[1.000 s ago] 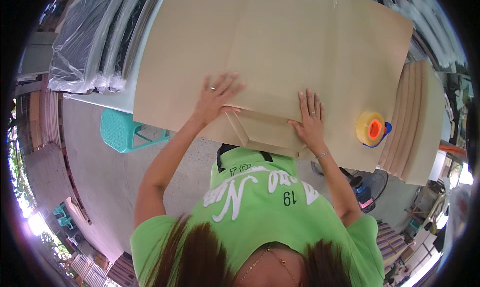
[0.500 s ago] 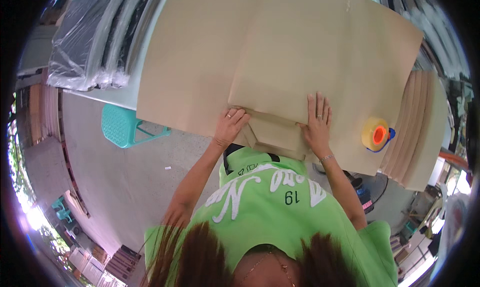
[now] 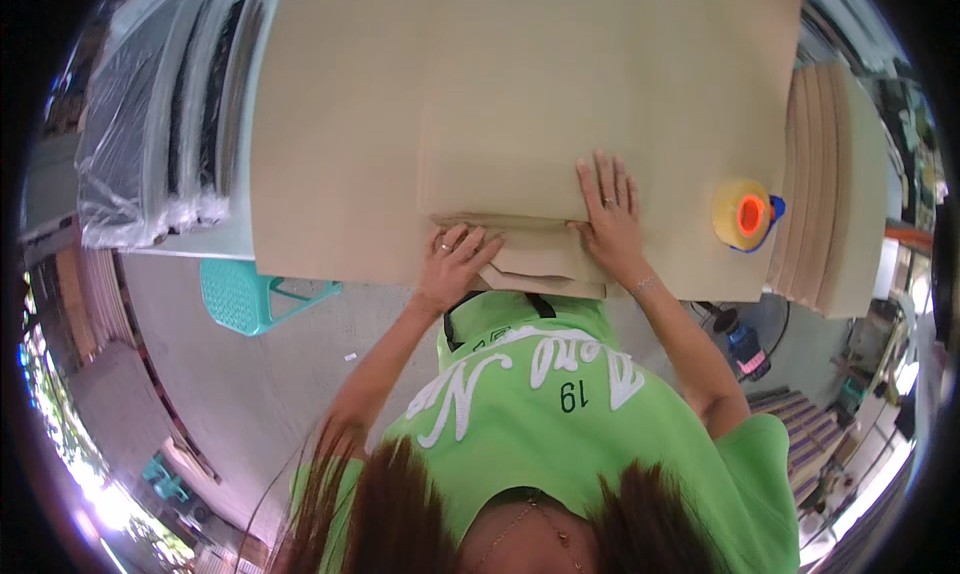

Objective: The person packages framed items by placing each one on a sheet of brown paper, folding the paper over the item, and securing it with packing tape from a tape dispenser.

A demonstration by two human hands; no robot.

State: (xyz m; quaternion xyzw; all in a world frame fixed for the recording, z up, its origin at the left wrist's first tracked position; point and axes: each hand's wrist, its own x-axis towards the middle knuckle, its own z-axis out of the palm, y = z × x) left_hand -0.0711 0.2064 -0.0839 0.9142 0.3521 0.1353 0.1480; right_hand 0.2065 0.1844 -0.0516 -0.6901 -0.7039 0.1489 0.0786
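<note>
A large brown cardboard sheet (image 3: 530, 94) covers the table in front of me. At its near edge a narrow flap (image 3: 545, 259) is folded, with a crease and a raised lip along its far side. My left hand (image 3: 458, 269) is closed on the left end of this flap, fingers bent over the fold; its fingertips are partly hidden. My right hand (image 3: 612, 224) lies flat on the sheet at the flap's right end, fingers stretched forward and thumb out to the left along the fold. A yellow tape roll (image 3: 738, 217) with an orange core stands right of my right hand.
Plastic-wrapped panels (image 3: 150, 124) are stacked at the left of the table. More cardboard sheets (image 3: 830, 194) lie stacked at the right. A turquoise stool (image 3: 240, 296) stands on the floor at the left. A dark blue bottle-like object (image 3: 742, 346) is below the table's right side.
My view has shifted, so the sheet sits straighter and the stool lower. The flap lies flatter and narrower under my hands. Both hands stay at its two ends.
</note>
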